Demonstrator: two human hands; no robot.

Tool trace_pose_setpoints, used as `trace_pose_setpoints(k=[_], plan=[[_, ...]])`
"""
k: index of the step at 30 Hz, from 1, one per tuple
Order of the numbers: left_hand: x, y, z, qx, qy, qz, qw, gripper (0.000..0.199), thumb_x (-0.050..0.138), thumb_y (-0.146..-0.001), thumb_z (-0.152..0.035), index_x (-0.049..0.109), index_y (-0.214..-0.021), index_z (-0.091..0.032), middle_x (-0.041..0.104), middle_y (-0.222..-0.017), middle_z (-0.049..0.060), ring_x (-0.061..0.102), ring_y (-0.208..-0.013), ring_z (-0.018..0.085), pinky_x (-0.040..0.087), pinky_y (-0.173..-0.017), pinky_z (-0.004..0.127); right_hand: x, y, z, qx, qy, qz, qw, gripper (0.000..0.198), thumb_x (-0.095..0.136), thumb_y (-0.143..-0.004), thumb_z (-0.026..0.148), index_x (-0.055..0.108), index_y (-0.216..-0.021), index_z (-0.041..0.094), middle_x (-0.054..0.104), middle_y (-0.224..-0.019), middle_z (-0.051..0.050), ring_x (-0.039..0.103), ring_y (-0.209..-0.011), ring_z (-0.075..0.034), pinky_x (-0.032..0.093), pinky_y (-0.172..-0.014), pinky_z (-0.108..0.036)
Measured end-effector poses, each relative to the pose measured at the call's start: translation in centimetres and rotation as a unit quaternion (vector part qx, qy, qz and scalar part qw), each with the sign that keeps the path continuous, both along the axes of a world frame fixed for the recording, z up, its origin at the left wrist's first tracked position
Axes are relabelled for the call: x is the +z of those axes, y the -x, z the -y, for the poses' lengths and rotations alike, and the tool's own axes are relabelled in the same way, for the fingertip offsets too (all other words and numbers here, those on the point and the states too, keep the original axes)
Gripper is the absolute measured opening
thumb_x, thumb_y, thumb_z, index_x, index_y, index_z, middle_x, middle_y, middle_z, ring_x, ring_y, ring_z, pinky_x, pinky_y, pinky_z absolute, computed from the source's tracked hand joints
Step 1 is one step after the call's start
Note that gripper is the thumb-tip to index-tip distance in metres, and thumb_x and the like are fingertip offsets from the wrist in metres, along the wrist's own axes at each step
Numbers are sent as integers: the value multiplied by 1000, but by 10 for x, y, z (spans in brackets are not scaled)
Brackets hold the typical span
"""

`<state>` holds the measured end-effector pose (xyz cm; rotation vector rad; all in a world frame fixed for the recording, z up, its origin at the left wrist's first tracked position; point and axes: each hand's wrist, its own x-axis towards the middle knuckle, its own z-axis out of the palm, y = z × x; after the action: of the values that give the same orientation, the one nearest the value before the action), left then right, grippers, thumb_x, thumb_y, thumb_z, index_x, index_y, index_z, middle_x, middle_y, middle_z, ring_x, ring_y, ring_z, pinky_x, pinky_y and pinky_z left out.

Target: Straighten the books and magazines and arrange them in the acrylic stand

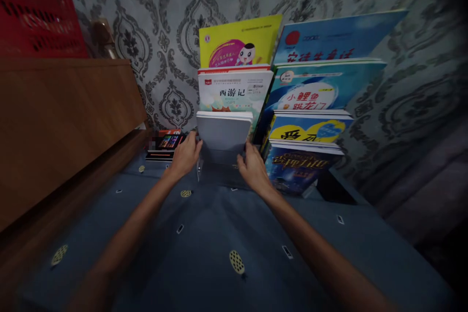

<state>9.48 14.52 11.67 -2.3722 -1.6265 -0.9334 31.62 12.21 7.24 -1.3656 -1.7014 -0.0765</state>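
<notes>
Upright grey books [224, 132] with plain covers stand at the front of the left row, in a low clear holder [219, 171]. My left hand [185, 155] is at their left edge, fingers bent around the side. At the right edge my right hand [253, 165] has its fingers and thumb curled against them. The books sit between both hands. Right behind is a white book with a Chinese title [234, 90], and a yellow book [239, 41] rises at the back. The fingertips behind the grey books are partly hidden.
To the right stands a second row: a tall blue book [340, 34], a teal book [325, 80], a yellow-and-blue book [310, 126] and a dark blue book [296, 165]. Dark books [160, 155] lie at left. A wooden cabinet [69, 117] carries a red basket [40, 14].
</notes>
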Motion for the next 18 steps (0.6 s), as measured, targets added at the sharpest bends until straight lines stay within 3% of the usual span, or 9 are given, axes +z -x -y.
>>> trace_pose_setpoints(k=[2,4,7,10,15,18], plan=[[-15,19,-10,-7,12,-2,1000,30,36,-105,-30,44,-130,-16,69,-115,11,67,-106,21,50,-89,31,-1,-1,2,0,0,6,1000,59,41,-89,24,42,-146,5,62,-128,-24,58,-122,-36,46,-106,-56],[-31,42,-25,69,58,-46,995,32,33,-106,-30,45,-133,-18,66,-124,10,64,-115,20,49,-95,31,-2,-3,4,0,8,14,1000,60,41,-91,25,41,-147,5,61,-129,-24,57,-123,-36,44,-108,-58],[-52,76,-53,149,104,-70,981,37,43,-100,-26,49,-132,-8,61,-132,22,56,-128,30,45,-105,42,-3,-5,11,11,21,26,999,62,40,-93,28,37,-151,4,59,-132,-24,55,-127,-36,42,-111,-58],[-67,101,-79,199,145,-96,964,54,53,-95,-34,45,-139,-5,50,-145,28,43,-140,39,39,-110,53,-6,-5,26,18,-3,22,1000,63,38,-97,29,29,-156,8,53,-142,-23,47,-136,-35,39,-113,-59],[-82,109,-111,190,172,-152,955,71,50,-95,-50,36,-150,-9,35,-159,24,24,-151,38,24,-118,57,-27,-1,69,39,-57,17,997,63,40,-101,24,19,-160,26,38,-158,-14,37,-145,-29,37,-116,-56],[-84,102,-122,187,168,-180,951,73,52,-94,-51,33,-152,-10,36,-158,23,27,-149,37,22,-118,58,-52,3,96,74,-21,29,997,64,40,-100,18,20,-159,32,40,-157,-12,39,-144,-27,42,-114,-53]])
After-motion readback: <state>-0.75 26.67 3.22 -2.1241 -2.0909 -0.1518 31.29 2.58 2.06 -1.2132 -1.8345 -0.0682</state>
